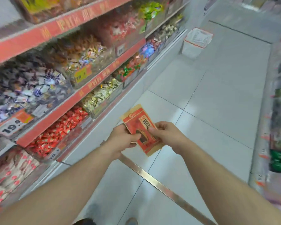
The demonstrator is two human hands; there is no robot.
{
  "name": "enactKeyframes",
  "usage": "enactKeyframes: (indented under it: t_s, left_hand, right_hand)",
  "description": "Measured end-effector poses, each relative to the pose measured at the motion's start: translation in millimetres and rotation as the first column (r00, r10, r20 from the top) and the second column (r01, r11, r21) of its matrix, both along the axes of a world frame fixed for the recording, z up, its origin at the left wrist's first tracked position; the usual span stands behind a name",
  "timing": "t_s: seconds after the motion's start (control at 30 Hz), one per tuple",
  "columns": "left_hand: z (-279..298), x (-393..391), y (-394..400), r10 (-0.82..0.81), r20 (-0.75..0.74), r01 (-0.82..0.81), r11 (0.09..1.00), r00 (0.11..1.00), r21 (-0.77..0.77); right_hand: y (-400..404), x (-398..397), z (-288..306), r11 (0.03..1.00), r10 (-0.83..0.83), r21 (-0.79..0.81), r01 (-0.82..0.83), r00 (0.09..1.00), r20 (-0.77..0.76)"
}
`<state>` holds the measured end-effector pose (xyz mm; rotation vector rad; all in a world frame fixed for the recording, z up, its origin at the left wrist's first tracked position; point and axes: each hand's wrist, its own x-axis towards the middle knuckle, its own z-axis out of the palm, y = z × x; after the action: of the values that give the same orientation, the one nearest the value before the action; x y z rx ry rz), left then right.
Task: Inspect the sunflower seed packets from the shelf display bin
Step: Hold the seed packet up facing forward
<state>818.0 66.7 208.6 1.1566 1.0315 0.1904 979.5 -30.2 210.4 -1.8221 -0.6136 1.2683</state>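
A red and tan sunflower seed packet is held flat in front of me over the aisle floor, and the edge of a second packet peeks out behind it. My left hand grips the packets' left side with fingers curled under them. My right hand pinches the right side, thumb on the printed face. The shelf display bins full of wrapped sweets lie to the left of my hands.
Tiered shelves with red price strips and clear bins of candy run along the left. A white wire basket stands on the tiled floor ahead. Another shelf lines the right side. A metal floor strip crosses below my arms.
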Motion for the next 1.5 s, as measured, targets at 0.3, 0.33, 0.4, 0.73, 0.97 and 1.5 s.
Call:
enactKeyframes:
  t_s: [0.3,0.33,0.4,0.73,0.97,1.5]
  left_hand:
    - [6.2,138.4,99.3,-0.052,0.009,0.051,0.998,0.999,0.044]
    - [5.2,155.9,113.8,-0.067,-0.001,0.067,0.997,0.998,0.043]
    - [5.0,196.2,144.5,-0.104,-0.016,0.105,0.993,0.994,0.048]
    - [24.9,424.8,258.3,-0.216,-0.035,0.219,0.971,0.976,0.097]
    - [13.3,624.2,312.2,-0.145,-0.052,0.148,0.986,0.988,0.071]
    - [0.6,1000.5,505.2,-0.090,0.002,0.090,0.994,0.996,-0.066]
  right_hand:
    - [86.8,129.8,28.2,0.992,0.064,-0.110,-0.055,0.994,0.087]
    - [97.7,144.9,30.0,0.991,0.064,-0.127,-0.051,0.993,0.102]
    - [120.0,177.7,34.8,0.986,0.075,-0.157,-0.053,0.987,0.139]
    - [214.0,382.5,52.9,0.991,-0.043,-0.119,0.062,0.987,0.157]
    - [271.5,580.4,26.8,0.976,-0.189,-0.092,0.197,0.978,0.088]
    - [473.9,961.9,15.4,0.950,-0.254,-0.170,0.260,0.966,0.055]
